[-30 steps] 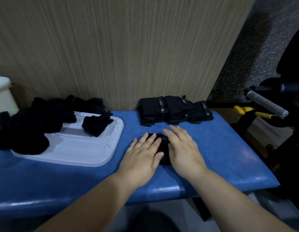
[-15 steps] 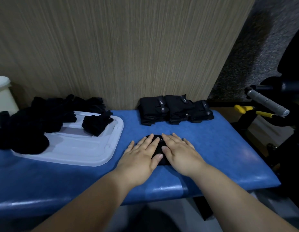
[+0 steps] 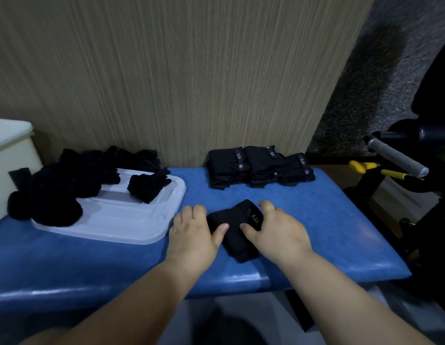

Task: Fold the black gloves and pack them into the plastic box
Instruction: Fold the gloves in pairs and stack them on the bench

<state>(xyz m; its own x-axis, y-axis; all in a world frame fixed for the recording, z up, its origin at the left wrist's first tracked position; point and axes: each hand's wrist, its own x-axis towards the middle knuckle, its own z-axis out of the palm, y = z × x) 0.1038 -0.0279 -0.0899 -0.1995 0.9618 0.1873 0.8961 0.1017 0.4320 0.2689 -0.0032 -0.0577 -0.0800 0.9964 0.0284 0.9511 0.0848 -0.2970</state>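
2 hands, 1 glove!
The left hand [image 3: 194, 232] and right hand [image 3: 278, 232] grip the folded black glove [image 3: 235, 236] from either side, thumbs on top; it lies on the blue bench [image 3: 316, 220] beside the white lid [image 3: 121, 220].

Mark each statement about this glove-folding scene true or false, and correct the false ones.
1. The left hand and the right hand both hold one glove on the bench. True.
2. Five folded gloves sit by the wall. False: three are visible.
3. Some loose gloves lie on the white lid. True.
4. The bench is red. False: it is blue.
5. The held glove rests on the lid. False: it lies on the bench, right of the lid.
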